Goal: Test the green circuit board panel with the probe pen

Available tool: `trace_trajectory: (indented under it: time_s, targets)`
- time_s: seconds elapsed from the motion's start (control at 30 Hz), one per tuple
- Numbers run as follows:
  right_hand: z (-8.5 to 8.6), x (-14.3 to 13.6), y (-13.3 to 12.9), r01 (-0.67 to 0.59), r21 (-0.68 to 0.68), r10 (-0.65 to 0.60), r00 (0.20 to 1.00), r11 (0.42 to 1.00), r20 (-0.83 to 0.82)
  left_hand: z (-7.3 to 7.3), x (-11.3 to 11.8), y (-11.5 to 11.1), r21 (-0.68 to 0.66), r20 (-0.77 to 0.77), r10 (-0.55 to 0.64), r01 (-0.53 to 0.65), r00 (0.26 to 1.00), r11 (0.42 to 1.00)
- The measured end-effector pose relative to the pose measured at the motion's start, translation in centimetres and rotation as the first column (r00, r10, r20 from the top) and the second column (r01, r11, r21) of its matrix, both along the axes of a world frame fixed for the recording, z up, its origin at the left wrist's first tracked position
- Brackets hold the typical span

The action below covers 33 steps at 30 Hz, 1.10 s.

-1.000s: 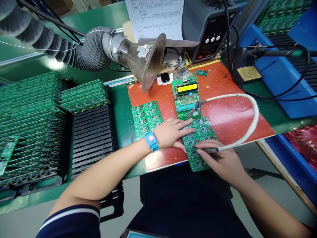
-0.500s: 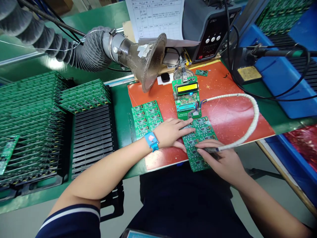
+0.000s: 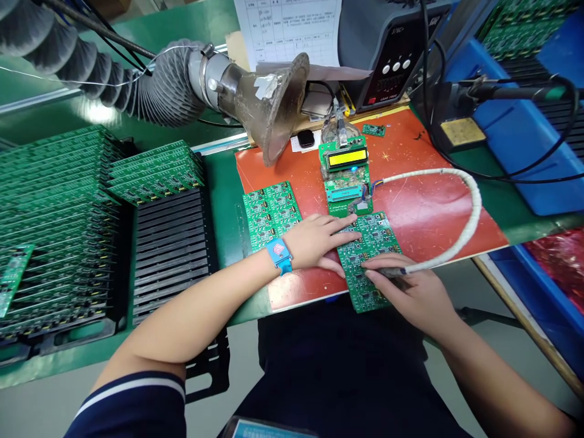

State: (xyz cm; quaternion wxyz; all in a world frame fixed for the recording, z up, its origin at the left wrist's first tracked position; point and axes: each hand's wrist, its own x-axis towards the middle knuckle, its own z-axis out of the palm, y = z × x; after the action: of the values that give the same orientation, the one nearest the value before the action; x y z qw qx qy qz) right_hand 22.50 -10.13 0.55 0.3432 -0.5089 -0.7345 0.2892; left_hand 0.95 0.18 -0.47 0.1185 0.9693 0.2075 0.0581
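Observation:
A green circuit board panel lies at the front edge of the orange mat. My left hand, with a blue wrist strap, rests with spread fingers on the panel's left edge. Pinched in my right hand is a dark probe on a white wrapped cable; its tip is at the panel, hidden by the fingers. The cable runs to a programmer board with a lit yellow display, just behind the panel. Another green panel lies left of it.
Racks of upright boards and a black slotted rack stand at the left. A fume hose funnel hangs over the mat's back. Behind are a soldering station and a sponge; a blue bin is at the right.
The view has shifted slightly. Both hands keep nearly the same places on the panel, and the probe stays in my right hand.

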Motion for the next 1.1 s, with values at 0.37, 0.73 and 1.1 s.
trace_trajectory:
  time_s: [0.37,0.73,1.1]
  targets:
    - [0.9,0.1,0.1,0.019,-0.044,-0.020,1.000,0.999,-0.004,0.5,-0.8,0.7,0.031,0.046,0.227,-0.229,0.973,0.973]
    - [-0.5,-0.8,2.6,0.079,-0.115,-0.090,0.992,0.990,-0.092,0.4,-0.8,0.6,0.053,-0.027,0.284,-0.282,0.959,0.958]
    - [-0.5,-0.9,2.6,0.062,0.006,-0.062,0.998,0.998,0.005,0.2,-0.8,0.7,0.042,-0.035,0.273,-0.272,0.961,0.961]
